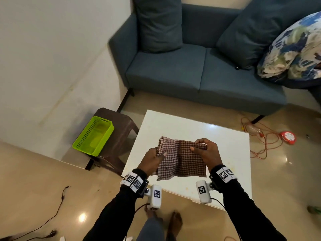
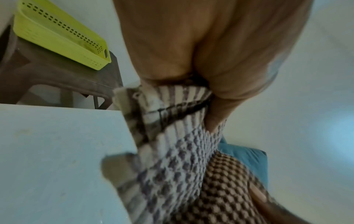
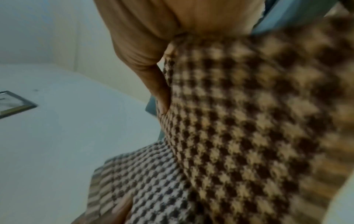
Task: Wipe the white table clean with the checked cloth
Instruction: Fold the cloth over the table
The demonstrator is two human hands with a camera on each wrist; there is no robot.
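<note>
A brown-and-white checked cloth (image 1: 180,159) hangs spread between both hands above the white table (image 1: 225,150). My left hand (image 1: 153,160) pinches its left edge, thumb on top. My right hand (image 1: 206,152) grips the upper right corner with curled fingers. In the left wrist view the cloth (image 2: 182,151) bunches under the left hand (image 2: 210,53), with the table's (image 2: 57,159) corner beside it. Up close in the right wrist view, the cloth (image 3: 249,121) drapes from the right hand (image 3: 153,37) over the table (image 3: 67,136). The lower edge hangs loose near the table's front.
A lime-green perforated basket (image 1: 93,135) sits on a brown stool (image 1: 119,145) left of the table. A blue sofa (image 1: 191,66) with cushions stands beyond it. Orange cable and a red reel (image 1: 287,137) lie on the floor to the right, black cables (image 1: 57,211) to the left.
</note>
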